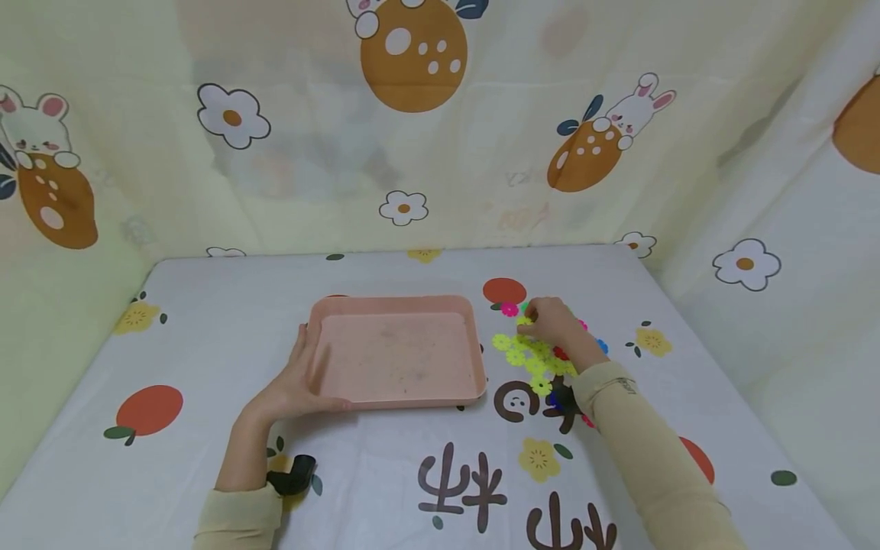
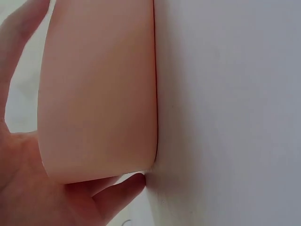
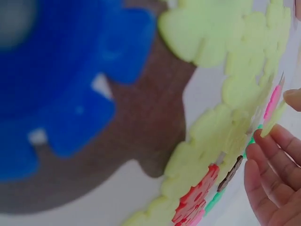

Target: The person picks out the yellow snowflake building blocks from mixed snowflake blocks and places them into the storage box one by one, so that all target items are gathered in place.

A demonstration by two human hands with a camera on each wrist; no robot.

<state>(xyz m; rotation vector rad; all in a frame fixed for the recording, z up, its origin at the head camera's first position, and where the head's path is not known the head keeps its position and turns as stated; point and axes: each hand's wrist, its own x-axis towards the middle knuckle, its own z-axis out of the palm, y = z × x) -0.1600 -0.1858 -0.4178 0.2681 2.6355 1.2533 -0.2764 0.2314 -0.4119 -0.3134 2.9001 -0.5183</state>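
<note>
The surface (image 1: 357, 473) carries the tray (image 1: 392, 351), whose long axis runs left to right. The left hand (image 1: 296, 386) grips the tray's left end, thumb along the near edge. The right hand (image 1: 550, 321) is past the tray's right end, so the tray lies to its left; it is the hand nearer the yellow pile (image 1: 536, 360). Its thumb and fingertips pinch one yellow flower (image 3: 273, 120).
</note>
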